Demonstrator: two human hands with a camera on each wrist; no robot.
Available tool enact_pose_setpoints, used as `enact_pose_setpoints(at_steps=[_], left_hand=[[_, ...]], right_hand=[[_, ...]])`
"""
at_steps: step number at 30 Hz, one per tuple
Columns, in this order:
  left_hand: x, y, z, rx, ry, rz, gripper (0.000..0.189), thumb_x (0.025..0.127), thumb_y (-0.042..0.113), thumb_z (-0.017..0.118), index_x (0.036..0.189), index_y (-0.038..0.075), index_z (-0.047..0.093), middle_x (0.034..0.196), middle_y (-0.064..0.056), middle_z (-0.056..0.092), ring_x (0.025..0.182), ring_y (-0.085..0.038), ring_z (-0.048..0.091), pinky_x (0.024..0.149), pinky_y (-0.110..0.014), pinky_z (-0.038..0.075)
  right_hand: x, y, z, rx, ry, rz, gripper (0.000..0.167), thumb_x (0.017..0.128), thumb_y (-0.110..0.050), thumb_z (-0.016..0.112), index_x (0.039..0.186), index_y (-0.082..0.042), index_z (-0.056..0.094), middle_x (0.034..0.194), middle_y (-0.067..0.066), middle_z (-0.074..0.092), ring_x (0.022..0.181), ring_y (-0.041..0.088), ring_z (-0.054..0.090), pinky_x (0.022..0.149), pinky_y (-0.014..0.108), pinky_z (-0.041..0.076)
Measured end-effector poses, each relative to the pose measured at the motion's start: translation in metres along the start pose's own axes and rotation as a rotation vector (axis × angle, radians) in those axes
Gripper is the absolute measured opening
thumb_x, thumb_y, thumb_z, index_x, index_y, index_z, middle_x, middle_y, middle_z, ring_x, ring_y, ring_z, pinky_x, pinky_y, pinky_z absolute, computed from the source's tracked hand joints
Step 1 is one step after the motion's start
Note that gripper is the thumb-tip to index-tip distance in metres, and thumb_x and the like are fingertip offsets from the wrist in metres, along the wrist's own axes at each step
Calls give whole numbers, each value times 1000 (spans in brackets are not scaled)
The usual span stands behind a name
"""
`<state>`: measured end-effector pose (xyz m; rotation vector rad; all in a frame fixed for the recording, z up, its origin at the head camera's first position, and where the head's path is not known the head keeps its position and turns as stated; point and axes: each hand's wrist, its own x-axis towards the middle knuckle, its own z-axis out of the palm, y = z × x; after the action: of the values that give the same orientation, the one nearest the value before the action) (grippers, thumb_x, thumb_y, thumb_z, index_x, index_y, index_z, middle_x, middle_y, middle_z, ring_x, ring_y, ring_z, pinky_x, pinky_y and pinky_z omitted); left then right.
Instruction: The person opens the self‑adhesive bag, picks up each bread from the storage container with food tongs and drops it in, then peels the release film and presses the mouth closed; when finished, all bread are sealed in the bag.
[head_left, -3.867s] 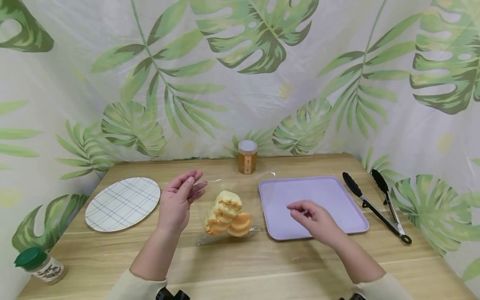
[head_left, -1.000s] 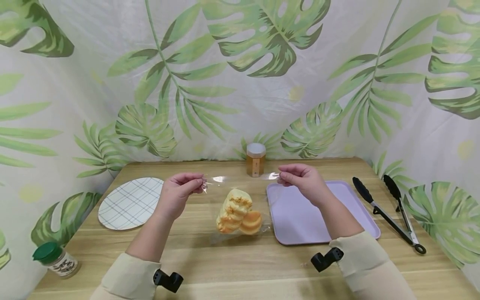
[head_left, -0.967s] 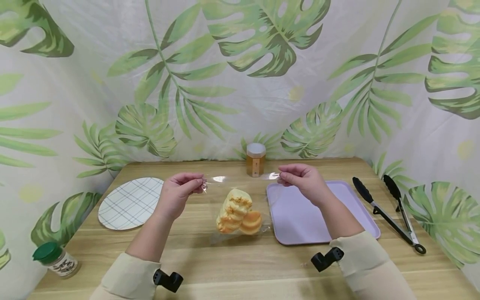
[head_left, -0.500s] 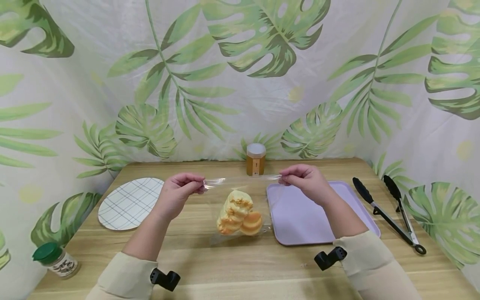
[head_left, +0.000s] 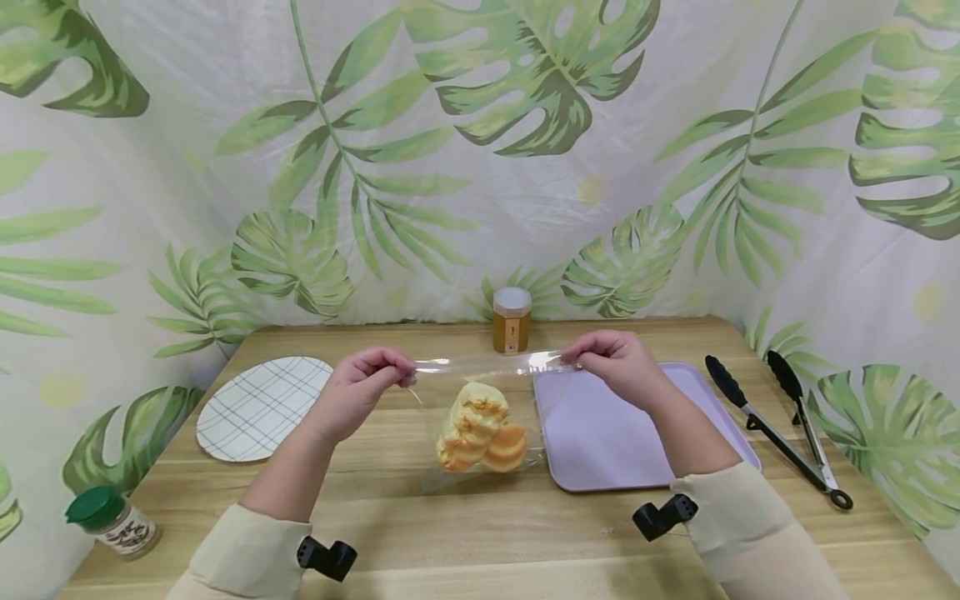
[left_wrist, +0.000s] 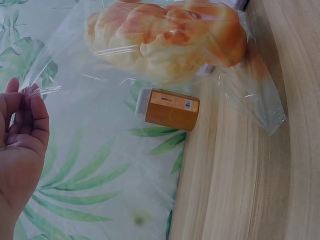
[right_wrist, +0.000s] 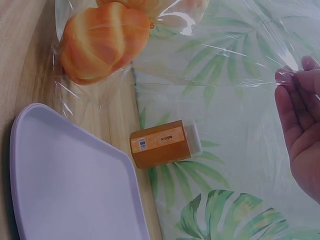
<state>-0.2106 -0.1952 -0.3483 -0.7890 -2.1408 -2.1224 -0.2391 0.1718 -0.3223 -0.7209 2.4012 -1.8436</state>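
Observation:
A clear plastic bag [head_left: 480,364] hangs over the middle of the table, its top edge stretched level between both hands. Inside it, low down, lie a long bumpy bread loaf [head_left: 472,425] and a rounder, ridged orange bun [head_left: 506,448]. The left hand [head_left: 362,390] pinches the bag's upper left corner between thumb and fingers, as the left wrist view confirms. At the opposite corner the right hand [head_left: 618,367] pinches the film the same way. In the right wrist view the bun [right_wrist: 105,42] shows through the film, with the right hand [right_wrist: 302,115] at the bag's edge.
A lilac tray [head_left: 607,475] lies right of the bag, with black-tipped tongs [head_left: 780,433] beyond it. Behind the bag stands an amber jar [head_left: 512,321] with a white lid. On the left are a checked plate [head_left: 255,408] and a green-lidded shaker [head_left: 112,521].
Earlier the right hand was apart from the bag, low over the tray; it rose and took the right corner. Since then both hands have drawn slightly apart, pulling the top edge straighter.

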Motion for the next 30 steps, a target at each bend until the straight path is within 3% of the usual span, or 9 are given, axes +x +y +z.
enact_pose_setpoints(at_steps=[3,9,16,20,23,30], left_hand=[[0,1,0,23,-8,-26,27,100,0,47,92,17,67,92,10,66,86,-3,63,83,-20,55],[0,6,1,51,0,-89,27,99,1,47,92,18,67,94,10,66,89,-4,61,84,-18,52],[1,12,8,-69,26,-69,30,97,1,51,86,22,69,86,13,67,83,-2,60,82,-17,50],[3,12,13,-7,129,-121,21,90,4,67,80,22,67,79,13,65,76,-2,58,72,-16,50],[4,13,15,48,182,-171,22,86,2,72,78,22,66,77,13,64,73,-2,57,66,-16,49],[3,15,12,115,151,-187,14,88,0,68,87,13,65,80,13,66,75,-2,58,70,-16,51]], right_hand=[[0,0,0,-8,2,-2,18,91,7,55,91,-1,72,89,-7,74,84,2,67,80,19,57],[0,0,0,-35,-13,-43,13,91,9,55,95,16,65,87,-20,71,85,-2,66,79,17,56],[-1,-3,0,-46,-10,-48,15,91,10,55,96,20,63,86,-23,70,85,-3,66,79,16,55],[-1,-4,0,-56,-7,-49,14,91,9,55,96,19,64,86,-23,70,85,-3,66,79,16,55],[-2,-4,0,-63,-8,-45,14,92,8,55,97,18,64,86,-23,69,86,-3,66,80,17,55],[-1,-4,-1,-57,-18,-41,15,92,7,55,99,18,64,88,-23,70,88,-5,66,81,16,55]])
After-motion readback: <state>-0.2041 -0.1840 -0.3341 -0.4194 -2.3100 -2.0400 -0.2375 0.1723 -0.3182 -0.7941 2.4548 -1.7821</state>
